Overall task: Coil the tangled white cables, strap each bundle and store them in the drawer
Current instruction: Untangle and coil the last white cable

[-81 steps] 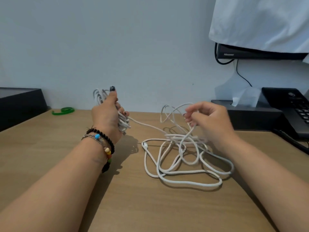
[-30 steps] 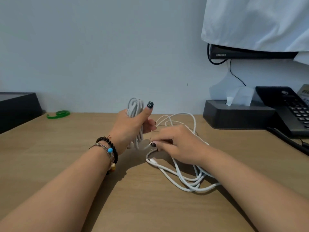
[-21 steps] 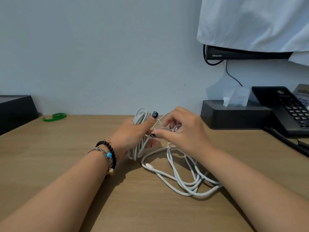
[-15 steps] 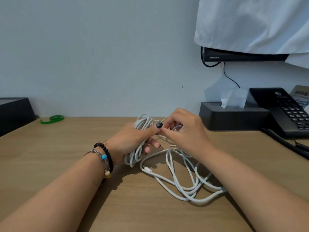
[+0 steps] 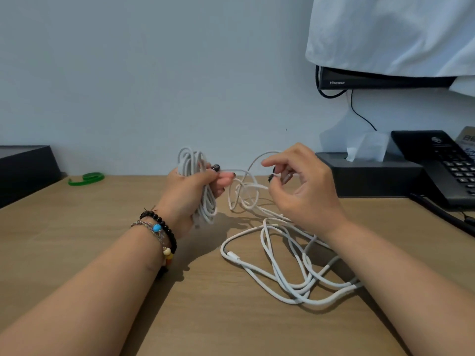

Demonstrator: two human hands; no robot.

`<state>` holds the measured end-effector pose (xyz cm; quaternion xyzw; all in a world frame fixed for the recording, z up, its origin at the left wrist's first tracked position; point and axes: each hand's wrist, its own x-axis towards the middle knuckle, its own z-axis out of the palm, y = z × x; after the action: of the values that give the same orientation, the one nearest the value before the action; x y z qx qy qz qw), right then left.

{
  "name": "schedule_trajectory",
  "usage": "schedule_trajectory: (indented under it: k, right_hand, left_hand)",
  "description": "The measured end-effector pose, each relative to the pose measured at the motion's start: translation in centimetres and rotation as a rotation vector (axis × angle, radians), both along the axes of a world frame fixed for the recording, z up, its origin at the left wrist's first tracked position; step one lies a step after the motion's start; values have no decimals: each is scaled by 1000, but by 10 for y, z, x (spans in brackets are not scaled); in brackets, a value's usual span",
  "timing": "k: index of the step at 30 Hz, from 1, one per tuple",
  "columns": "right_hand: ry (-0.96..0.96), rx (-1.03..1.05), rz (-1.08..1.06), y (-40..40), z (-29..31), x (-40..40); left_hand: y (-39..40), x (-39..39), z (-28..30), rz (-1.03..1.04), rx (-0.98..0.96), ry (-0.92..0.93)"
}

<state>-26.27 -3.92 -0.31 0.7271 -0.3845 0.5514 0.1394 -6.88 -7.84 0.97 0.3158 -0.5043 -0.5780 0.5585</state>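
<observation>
Head view, left to right. A black box (image 5: 24, 170) sits at the far left edge of the wooden desk (image 5: 77, 240), and a green strap (image 5: 86, 178) lies just beside it near the wall. The left hand (image 5: 190, 191), its wrist carrying beaded bracelets (image 5: 160, 233), is raised above the desk and grips a coiled bundle (image 5: 199, 181) of white cable, with fingers and thumb wrapped round the upright loops. From this bundle a single strand runs rightward to the right hand (image 5: 305, 191), which pinches the strand between thumb and fingertips, the remaining fingers loosely curled. Below and between the two hands, the loose cable (image 5: 282, 265) lies in overlapping, uncoiled loops on the desk, partly under the right forearm; one connector end (image 5: 231, 253) rests on the desk at the left side of these loops. Behind the right hand stands a dark tissue box (image 5: 372, 176), and at the far right a black telephone (image 5: 442, 165). Above them, a white cloth (image 5: 390, 32) drapes over a monitor (image 5: 372, 82).
</observation>
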Motion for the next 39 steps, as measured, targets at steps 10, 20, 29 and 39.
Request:
schedule_trajectory:
  k: [10, 20, 29, 39]
  right_hand:
    - [200, 348, -290, -14, -2, -18]
    - [5, 346, -413, -13, -1, -20]
    - [-34, -40, -93, 1, 5, -1]
    - [220, 692, -201, 2, -2, 3]
  left_hand:
    - [-4, 9, 9, 52, 18, 361]
    - [-3, 11, 4, -44, 28, 179]
    - [12, -7, -3, -319, 68, -86]
    - [7, -2, 3, -250, 68, 137]
